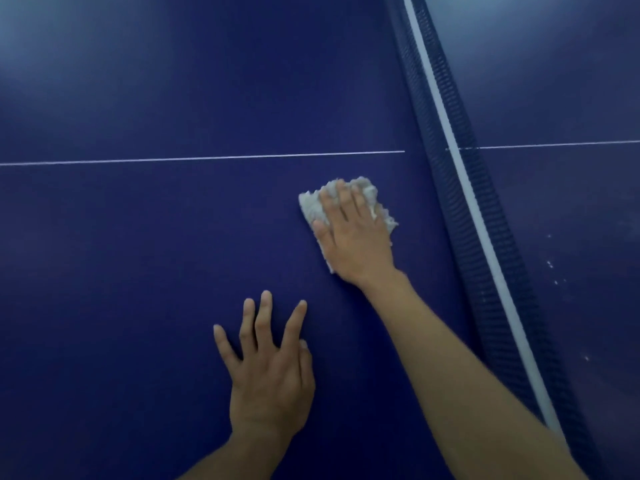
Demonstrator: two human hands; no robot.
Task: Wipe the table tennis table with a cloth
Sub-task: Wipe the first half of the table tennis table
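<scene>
Bench (138, 237): dark blue playing surface filling nearly the whole view; pale glare in the upper left and upper right corners.
White line (207, 158): thin; runs left to right across the bench, stops short of the net and shows again on the far side of it.
Net (429, 168): dark blue mesh with a white top band (454, 168); crosses the view on a slant from the top edge down to the lower right; splits the bench into a near and a far half.
Cloth (310, 207): off-white, crumpled, frayed at the edges; lies flat on the near half, just below the white line and just beside the net; mostly covered by the right hand.
Right hand (353, 237): palm down on the cloth; fingers straight and close together, pressing it to the bench; nothing gripped; bare forearm (450, 358) reaches in from the lower right, passing over the foot of the net.
Left hand (270, 379): palm down on the bare bench, below and to the left of the cloth, well apart from it; fingers straight and spread; holds nothing.
White specks (550, 264): a few small marks scattered on the far half, right of the net.
</scene>
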